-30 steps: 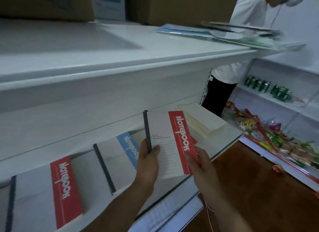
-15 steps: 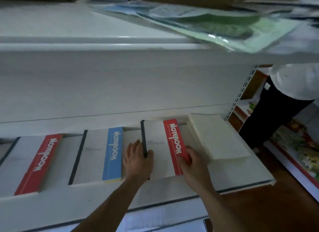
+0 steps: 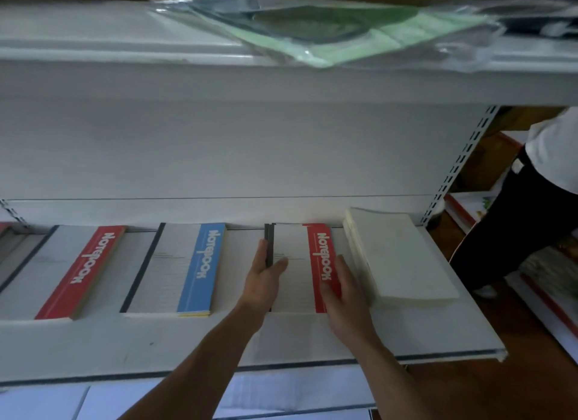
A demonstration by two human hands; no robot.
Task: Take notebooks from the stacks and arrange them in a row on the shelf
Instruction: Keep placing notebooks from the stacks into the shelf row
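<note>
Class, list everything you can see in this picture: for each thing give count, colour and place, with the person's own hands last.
lower shelf: one, white, across the middle
upper shelf: one, white, above
wrapped sheets: a pile, green, on the upper shelf
left red-band stack: one stack, white and red, lower shelf, left
blue-band stack: one stack, white and blue, centre
red-band notebook: count unclear, white and red, between the hands
cream stack: one, cream, right end
other person: one, white top, dark trousers, far right
left hand: pinches the notebook's dark spine
right hand: fingers flat on its red edge
</note>
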